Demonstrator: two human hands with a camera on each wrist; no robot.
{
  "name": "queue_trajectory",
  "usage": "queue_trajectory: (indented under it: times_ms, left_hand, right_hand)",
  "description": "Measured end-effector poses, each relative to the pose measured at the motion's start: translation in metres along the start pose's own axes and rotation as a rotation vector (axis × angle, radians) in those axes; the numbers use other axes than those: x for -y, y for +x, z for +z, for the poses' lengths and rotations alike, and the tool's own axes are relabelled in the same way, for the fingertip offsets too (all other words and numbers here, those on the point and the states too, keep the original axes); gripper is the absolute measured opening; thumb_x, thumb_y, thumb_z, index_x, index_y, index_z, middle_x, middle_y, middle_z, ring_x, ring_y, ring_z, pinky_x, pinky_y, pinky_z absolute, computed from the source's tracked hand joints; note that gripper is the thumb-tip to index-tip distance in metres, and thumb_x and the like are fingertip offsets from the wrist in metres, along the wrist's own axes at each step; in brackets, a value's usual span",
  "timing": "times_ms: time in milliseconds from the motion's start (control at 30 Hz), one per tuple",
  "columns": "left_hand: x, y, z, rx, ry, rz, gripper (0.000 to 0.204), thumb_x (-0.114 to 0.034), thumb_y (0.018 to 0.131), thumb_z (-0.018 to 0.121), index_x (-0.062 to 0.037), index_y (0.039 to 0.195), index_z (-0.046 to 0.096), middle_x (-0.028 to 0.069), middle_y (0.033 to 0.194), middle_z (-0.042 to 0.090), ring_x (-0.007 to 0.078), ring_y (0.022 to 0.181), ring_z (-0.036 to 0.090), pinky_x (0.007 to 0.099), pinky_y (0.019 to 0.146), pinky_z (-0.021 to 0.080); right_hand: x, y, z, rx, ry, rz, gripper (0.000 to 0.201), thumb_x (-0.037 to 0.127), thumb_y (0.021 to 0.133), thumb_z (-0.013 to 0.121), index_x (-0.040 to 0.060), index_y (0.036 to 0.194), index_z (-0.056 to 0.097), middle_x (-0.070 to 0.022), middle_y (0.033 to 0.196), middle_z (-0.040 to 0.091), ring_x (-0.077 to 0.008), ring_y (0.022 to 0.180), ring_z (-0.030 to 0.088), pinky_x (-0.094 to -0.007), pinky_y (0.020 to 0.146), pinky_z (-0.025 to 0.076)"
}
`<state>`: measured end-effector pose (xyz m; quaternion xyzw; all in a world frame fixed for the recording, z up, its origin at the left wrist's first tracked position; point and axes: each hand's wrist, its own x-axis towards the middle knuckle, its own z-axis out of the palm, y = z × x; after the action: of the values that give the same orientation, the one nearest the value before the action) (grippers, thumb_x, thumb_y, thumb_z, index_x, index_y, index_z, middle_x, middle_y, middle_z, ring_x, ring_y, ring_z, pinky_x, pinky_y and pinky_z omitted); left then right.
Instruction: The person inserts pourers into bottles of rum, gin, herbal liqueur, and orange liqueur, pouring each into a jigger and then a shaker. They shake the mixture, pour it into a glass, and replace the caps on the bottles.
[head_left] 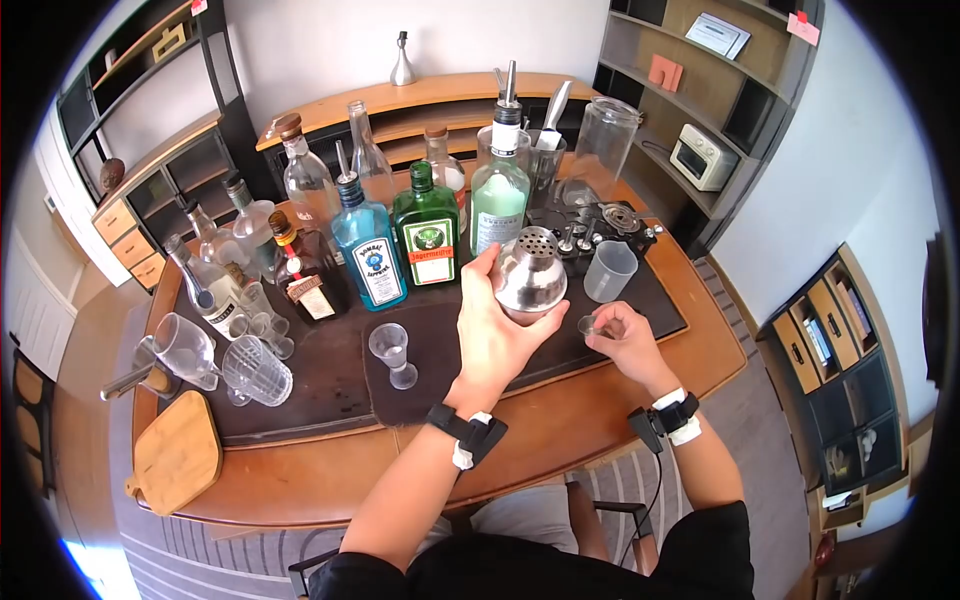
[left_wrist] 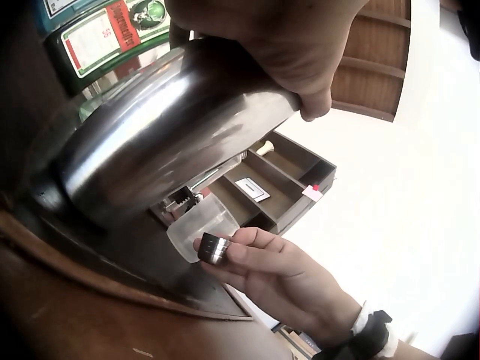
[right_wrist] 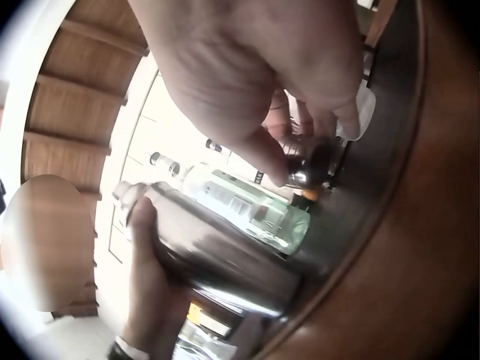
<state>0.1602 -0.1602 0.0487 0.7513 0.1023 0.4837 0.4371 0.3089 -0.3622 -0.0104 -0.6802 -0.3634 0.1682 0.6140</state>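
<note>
My left hand (head_left: 490, 335) grips a steel cocktail shaker (head_left: 530, 280) around its side, thumb and fingers on opposite sides. The shaker's perforated strainer top (head_left: 537, 243) is uncovered. Off to the right, my right hand (head_left: 632, 338) pinches a small steel shaker cap (left_wrist: 214, 249) between thumb and fingers, apart from the shaker. Just beyond that hand is a frosted plastic cup (head_left: 610, 272), which the cap overlaps in the left wrist view. A pale green bottle with a pourer (head_left: 499, 205) stands right behind the shaker.
A stemmed glass (head_left: 390, 350) stands on the dark mat left of the shaker. Blue (head_left: 370, 250) and green (head_left: 428, 235) liquor bottles are behind it. Several glasses and a wooden board (head_left: 180, 450) occupy the left side. Bar tools sit on a rack (head_left: 580, 235) at back right.
</note>
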Motion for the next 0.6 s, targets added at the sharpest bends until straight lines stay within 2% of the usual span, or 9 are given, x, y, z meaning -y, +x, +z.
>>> queue_trajectory:
  times_ms: [33, 133, 233, 333, 433, 533, 600]
  left_hand:
    - [-0.001, 0.0, 0.0, 0.0, -0.009, -0.008, 0.1, -0.025, 0.067, 0.096, 0.0016, 0.144, 0.038, 0.0238, 0.13, 0.058, 0.0326, 0.117, 0.063, 0.0408, 0.099, 0.053]
    - [-0.003, 0.0, -0.002, 0.006, 0.014, -0.014, 0.1, -0.024, 0.067, 0.097, 0.0019, 0.144, 0.038, 0.0236, 0.129, 0.058, 0.0324, 0.117, 0.063, 0.0407, 0.1, 0.053]
    - [-0.004, 0.001, -0.002, 0.017, 0.023, -0.023, 0.101, -0.024, 0.066, 0.097, 0.0023, 0.144, 0.038, 0.0236, 0.129, 0.058, 0.0325, 0.117, 0.062, 0.0407, 0.1, 0.053]
    - [-0.003, 0.001, -0.001, 0.019, 0.031, -0.018, 0.101, -0.024, 0.066, 0.097, 0.0027, 0.144, 0.038, 0.0237, 0.13, 0.058, 0.0328, 0.117, 0.062, 0.041, 0.1, 0.052]
    - [-0.004, 0.0, -0.001, 0.013, 0.018, -0.023, 0.1, -0.023, 0.066, 0.097, 0.0028, 0.143, 0.038, 0.0238, 0.13, 0.057, 0.0331, 0.117, 0.062, 0.0413, 0.1, 0.052]
    - [-0.004, 0.0, -0.001, 0.001, 0.043, -0.004, 0.101, -0.024, 0.066, 0.097, 0.0026, 0.143, 0.038, 0.0245, 0.129, 0.057, 0.0331, 0.117, 0.063, 0.0416, 0.099, 0.053]
    - [0.0, -0.001, 0.002, -0.015, 0.023, 0.029, 0.1, -0.024, 0.066, 0.097, 0.0053, 0.143, 0.04, 0.0228, 0.127, 0.054, 0.0351, 0.116, 0.062, 0.0426, 0.096, 0.054]
  right_hand:
    - [0.0, 0.0, 0.003, -0.003, -0.039, -0.015, 0.027, -0.008, 0.083, 0.076, 0.004, 0.101, 0.059, -0.0036, 0.109, 0.056, -0.0155, 0.107, 0.062, -0.0304, 0.095, 0.05]
    - [0.007, -0.002, 0.002, 0.007, -0.409, -0.012, 0.033, -0.006, 0.079, 0.078, 0.0049, 0.102, 0.058, -0.0058, 0.11, 0.056, -0.0215, 0.113, 0.06, -0.0345, 0.103, 0.045]
    - [0.014, -0.008, 0.005, 0.001, -0.468, -0.017, 0.039, -0.005, 0.076, 0.08, 0.0061, 0.106, 0.057, -0.0072, 0.11, 0.056, -0.0262, 0.116, 0.058, -0.0363, 0.106, 0.042]
    - [0.011, -0.009, 0.004, 0.02, -0.39, 0.003, 0.047, -0.001, 0.077, 0.081, 0.0071, 0.117, 0.058, -0.0083, 0.117, 0.058, -0.0271, 0.121, 0.057, -0.0364, 0.108, 0.042]
    - [0.045, -0.013, 0.008, 0.039, -0.638, -0.108, 0.058, 0.005, 0.079, 0.082, 0.0062, 0.131, 0.056, -0.0095, 0.128, 0.058, -0.0264, 0.126, 0.055, -0.038, 0.111, 0.04]
    - [0.099, -0.004, 0.03, -0.01, -0.329, -0.218, 0.066, 0.011, 0.082, 0.082, 0.0051, 0.14, 0.052, -0.0112, 0.136, 0.054, -0.0264, 0.13, 0.053, -0.0402, 0.111, 0.041]
    - [0.131, 0.005, 0.055, -0.063, -0.271, -0.326, 0.068, 0.014, 0.083, 0.083, 0.0039, 0.141, 0.05, -0.0137, 0.139, 0.052, -0.027, 0.131, 0.052, -0.0401, 0.11, 0.042]
